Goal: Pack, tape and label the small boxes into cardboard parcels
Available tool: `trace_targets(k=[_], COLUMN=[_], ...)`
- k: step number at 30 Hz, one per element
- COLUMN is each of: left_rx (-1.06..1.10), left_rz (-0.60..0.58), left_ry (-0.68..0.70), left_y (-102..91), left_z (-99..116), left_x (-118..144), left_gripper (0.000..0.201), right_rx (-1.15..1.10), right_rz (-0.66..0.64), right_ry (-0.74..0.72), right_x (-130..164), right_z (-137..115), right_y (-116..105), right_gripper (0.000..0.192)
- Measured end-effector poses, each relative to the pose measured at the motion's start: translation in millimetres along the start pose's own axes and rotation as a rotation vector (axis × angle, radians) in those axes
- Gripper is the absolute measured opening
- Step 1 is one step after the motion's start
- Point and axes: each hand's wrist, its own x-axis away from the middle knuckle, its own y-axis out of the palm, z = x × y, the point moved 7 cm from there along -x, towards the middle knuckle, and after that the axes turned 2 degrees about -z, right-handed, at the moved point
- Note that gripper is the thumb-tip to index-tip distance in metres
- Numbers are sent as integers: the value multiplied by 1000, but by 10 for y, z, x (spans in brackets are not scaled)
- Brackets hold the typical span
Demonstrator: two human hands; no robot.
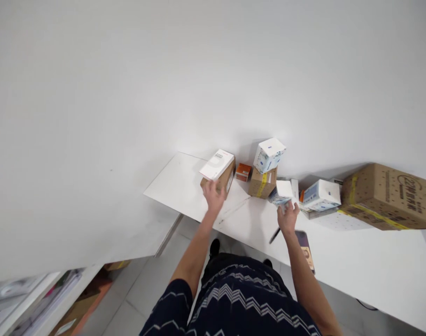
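Note:
My left hand (213, 198) has its curled fingers on the front end of a brown cardboard box (227, 178). A flat white box (218, 164) rests on top of that carton. On the right, my right hand (288, 218) grips the near lower edge of a small white box with a blue pattern (282, 190); part of its grip is hidden. A similar white patterned box (269, 155) stands on a brown carton with yellow tape (262, 183). Between the two groups sits a small orange box (243, 172).
Further right are another white box (322, 195) lying on flat items, and a large brown carton (391, 196). A black pen (275, 235) and a phone (304, 252) lie near the front edge of the white table (366, 261). Shelves (52, 303) stand at lower left.

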Motion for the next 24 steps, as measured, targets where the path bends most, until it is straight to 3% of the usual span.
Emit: trace_targets(k=[2,4,7,9,12,16,20,24], left_rx=[-164,-243,-276,-241,-129,9,125,197], left_rz=[33,-55,-274,-309,-224,-169,-320,-534], left_ry=[-61,-106,-138,-139,-106,-14,192,357], left_y=[-211,-270,-177,-156,-274,-598,-773,-627], left_z=[-16,-70,-172,-197,-140,8,252,505], left_x=[-423,-754,-976,-959,-742,-201,376,827], left_gripper=[71,91,94,89,82,80,81,91], right_rx=[-78,-123,-137,-146,-171,-266,-683,-1016], right_rz=[-6,-56,-122,-158,-208,-275,-450,-542], right_ry=[23,33,69,93,105,167,421,535], right_x=[213,420,655,746,815,879,959,915], right_z=[31,35,45,46,23,-46,-197,-413], right_y=[1,52,121,145,156,170,296,337], right_gripper=[63,58,49,44,40,38,50,68])
